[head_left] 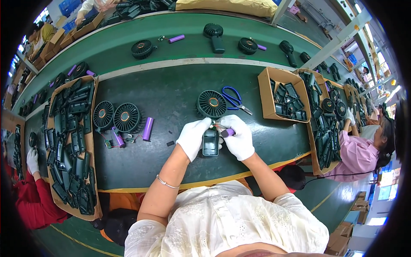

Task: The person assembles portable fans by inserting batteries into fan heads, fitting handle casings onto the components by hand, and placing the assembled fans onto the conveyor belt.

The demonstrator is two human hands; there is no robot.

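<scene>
Head view, centre: fan handle (pixel 210 146), likely light, best side-gripped, in curled left hand (pixel 193 138); battery (pixel 227 132) in pinching right hand (pixel 239 139).

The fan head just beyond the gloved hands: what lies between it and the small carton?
In the head view, blue-handled scissors lie between the fan head and the small carton.

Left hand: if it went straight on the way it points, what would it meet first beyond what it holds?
Probably the fan head, just ahead of the left hand; the exact gap and height are unclear from this view.
</scene>
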